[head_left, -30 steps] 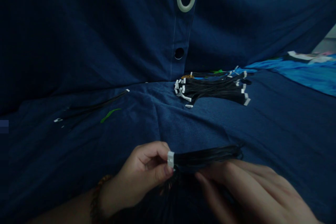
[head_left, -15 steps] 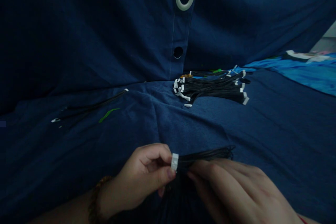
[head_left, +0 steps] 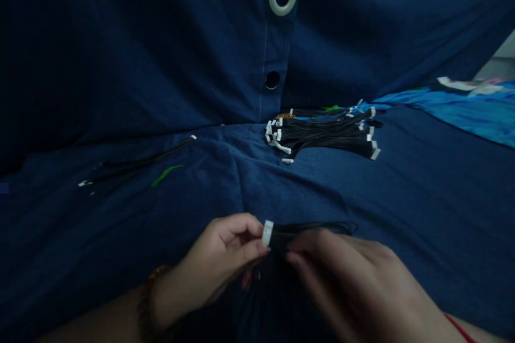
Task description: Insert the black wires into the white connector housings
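Observation:
My left hand (head_left: 229, 249) pinches a white plug connector (head_left: 267, 233) between thumb and forefinger. Black wires (head_left: 314, 226) run from that connector to the right, ending in a looped bend behind my right hand. The thumb and forefinger of my right hand (head_left: 354, 273) are closed together on the black wires just right of the connector; motion blur and shadow hide how many strands they grip. Below both hands the area is too dark to make out detail.
A bundle of black cables (head_left: 325, 135) with white connectors lies ahead. To the left are a few loose cables (head_left: 148, 159) and a green strip (head_left: 164, 175). Blue cloth (head_left: 462, 110) lies at right. Behind hangs a dark blue curtain with a grommet (head_left: 272, 2).
Both hands and the white connector have risen slightly, away from me. My right hand's fingers have shifted a little along the wires and are blurred.

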